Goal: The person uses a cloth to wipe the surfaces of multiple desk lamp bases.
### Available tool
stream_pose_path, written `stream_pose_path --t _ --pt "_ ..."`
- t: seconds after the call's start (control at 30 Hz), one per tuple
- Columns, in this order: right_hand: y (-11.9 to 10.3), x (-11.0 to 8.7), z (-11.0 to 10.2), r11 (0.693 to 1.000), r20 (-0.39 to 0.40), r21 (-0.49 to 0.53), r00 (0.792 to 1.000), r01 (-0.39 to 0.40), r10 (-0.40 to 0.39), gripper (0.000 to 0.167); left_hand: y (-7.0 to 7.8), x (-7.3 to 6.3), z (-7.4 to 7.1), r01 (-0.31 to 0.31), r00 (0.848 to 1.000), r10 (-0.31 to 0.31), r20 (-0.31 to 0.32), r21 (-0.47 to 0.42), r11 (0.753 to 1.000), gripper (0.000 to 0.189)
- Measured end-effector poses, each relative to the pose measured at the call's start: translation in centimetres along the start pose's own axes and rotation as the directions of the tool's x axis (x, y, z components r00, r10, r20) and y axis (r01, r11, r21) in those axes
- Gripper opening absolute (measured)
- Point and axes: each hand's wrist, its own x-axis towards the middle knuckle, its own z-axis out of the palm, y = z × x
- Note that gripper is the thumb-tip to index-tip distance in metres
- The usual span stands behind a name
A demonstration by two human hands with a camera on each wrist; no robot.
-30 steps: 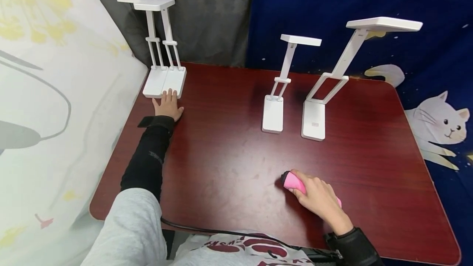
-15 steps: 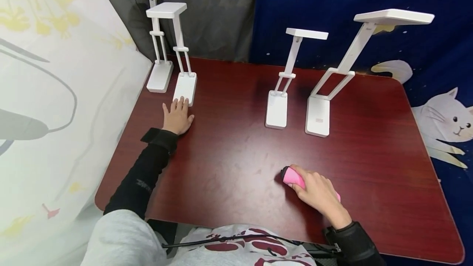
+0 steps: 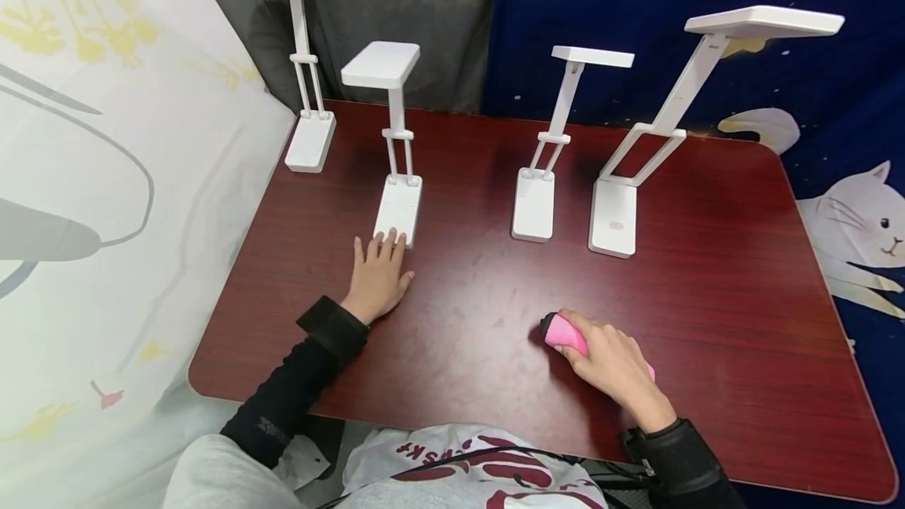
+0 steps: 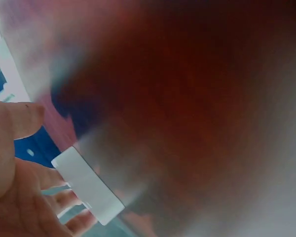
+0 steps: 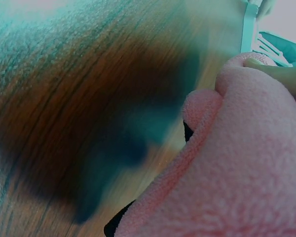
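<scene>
My left hand [image 3: 378, 281] lies palm down at the left middle of the table, fingers spread and straight. Its fingertips touch the front end of a white folding desk lamp [image 3: 399, 203], which stands upright with its head raised. In the left wrist view, the white lamp base [image 4: 89, 185] shows against the fingers. Near the table's front right, my right hand [image 3: 608, 360] grips a pink fuzzy thing [image 3: 564, 334] with a black end. Close up in the right wrist view, the soft pink fabric [image 5: 237, 168] has black parts along one edge; its kind cannot be told.
Another white lamp [image 3: 311, 141] stands at the back left corner of the dark red table [image 3: 452, 368]. To the right are a similar lamp [image 3: 533, 204] and a larger-looking lamp [image 3: 613, 218]. Curtains hang behind. A black cable [image 3: 488, 454] crosses the person's lap.
The lamp under my left fingertips has slid right and toward me, away from the back left lamp it stood against. My right hand stays in place with the pink fuzzy thing.
</scene>
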Motion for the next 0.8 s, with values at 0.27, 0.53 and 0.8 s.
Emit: stream_pose_path --t 0.27,0.53,0.8 --pt "0.1 0.0 -0.2 1.000 0.004 0.002 1.000 -0.005 0.005 0.051 4.2 -3.2 1.3 -0.093 0.995 0.095 -0.024 0.067 0.993 0.072" --pt "0.5 0.1 -0.5 1.000 -0.001 0.003 1.000 -0.011 0.011 0.051 8.9 -5.7 2.9 -0.210 0.972 0.225 -0.067 0.178 0.961 0.068" --pt "0.6 -0.1 -0.3 1.000 -0.012 0.009 1.000 -0.008 0.008 0.049 12.3 -6.8 3.9 -0.296 0.949 0.316 -0.006 0.337 0.894 0.069"
